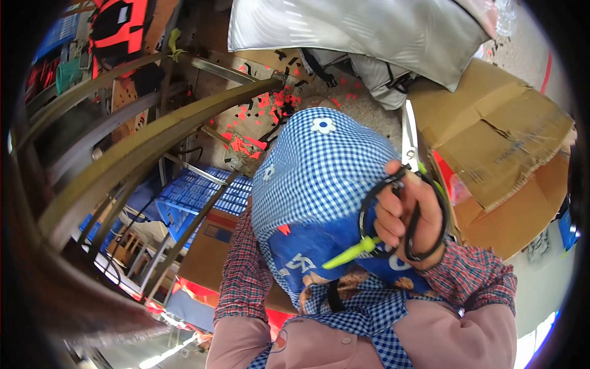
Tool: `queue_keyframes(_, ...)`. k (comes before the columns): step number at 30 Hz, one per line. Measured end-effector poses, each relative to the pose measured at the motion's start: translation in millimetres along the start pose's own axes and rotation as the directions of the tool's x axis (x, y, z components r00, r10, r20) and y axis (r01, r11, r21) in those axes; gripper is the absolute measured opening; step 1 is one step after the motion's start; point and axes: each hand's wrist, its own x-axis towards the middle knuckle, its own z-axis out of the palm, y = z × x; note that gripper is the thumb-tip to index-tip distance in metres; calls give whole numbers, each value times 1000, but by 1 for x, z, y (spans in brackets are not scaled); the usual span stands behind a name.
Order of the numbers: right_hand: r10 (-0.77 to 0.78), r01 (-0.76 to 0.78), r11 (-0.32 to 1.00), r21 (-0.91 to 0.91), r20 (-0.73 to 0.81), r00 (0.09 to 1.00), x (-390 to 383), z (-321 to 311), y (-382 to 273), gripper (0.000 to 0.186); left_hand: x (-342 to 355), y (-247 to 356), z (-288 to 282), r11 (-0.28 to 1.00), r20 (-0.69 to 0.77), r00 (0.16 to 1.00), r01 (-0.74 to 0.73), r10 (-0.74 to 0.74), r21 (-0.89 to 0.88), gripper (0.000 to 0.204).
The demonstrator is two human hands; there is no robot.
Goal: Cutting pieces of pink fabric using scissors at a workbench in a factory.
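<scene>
My right hand (415,212) is closed around the black handles of large scissors (409,135), whose silver blades point away from me with no gap visible between them. A yellow-green strip (344,252) hangs at the handles. The hand is over my lap, covered by a blue-and-white checked apron (316,172) with flower patches and a printed blue panel. A small red scrap (283,229) lies on the apron. My left forearm in a plaid sleeve (241,277) runs beside the apron at the left; its hand is hidden.
Metal rails (153,129) fill the left, with a blue crate (203,194) behind them. Red and black scraps (279,98) litter the floor ahead. Silver padded fabric (362,27) lies at the top. Flattened cardboard (498,135) is at the right, a brown box (206,252) at the lower left.
</scene>
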Motion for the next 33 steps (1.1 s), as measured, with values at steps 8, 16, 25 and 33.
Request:
queue_keyframes(8,24,-14,982,191,-50,998,6,3,-15,39,60,31,-13,985,-125,986,-96,114,144,34)
queue_keyframes(16,-44,77,950,303,-116,992,12,-1,-11,33,108,41,-14,960,-174,968,-138,183,243,31)
queue_keyframes(25,-244,293,875,386,-172,954,18,-1,8,26,137,28,4,929,-193,953,-161,234,333,28)
queue_keyframes(33,-311,386,877,287,-274,910,5,-7,11,27,151,19,30,915,-205,949,-152,241,373,25)
